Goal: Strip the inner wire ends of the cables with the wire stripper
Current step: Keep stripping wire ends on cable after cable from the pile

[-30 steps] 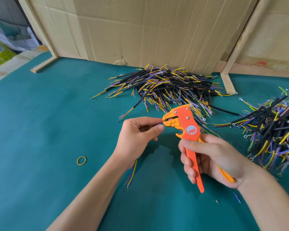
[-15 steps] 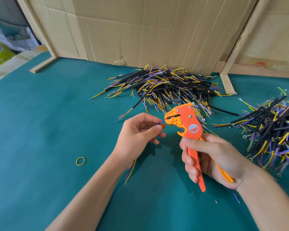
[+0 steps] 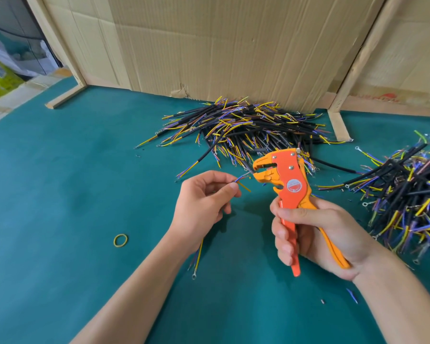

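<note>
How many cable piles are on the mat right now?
2. One pile lies against the cardboard, beyond the stripper; the other pile sits at the right edge, cut off by the frame, so more may be hidden.

Ahead of you, the far cable pile (image 3: 243, 130) blocked the way to the cardboard wall (image 3: 221, 45), lying right against it. To your right, a second cable heap (image 3: 407, 194) crowded the mat's edge, near your right hand (image 3: 315, 234). A narrow lane ran between the two piles. Left of your left hand (image 3: 201, 204), the green mat (image 3: 60, 194) lay open apart from a yellow rubber band (image 3: 121, 240) and a wooden strip (image 3: 65, 96) at the far corner
</note>
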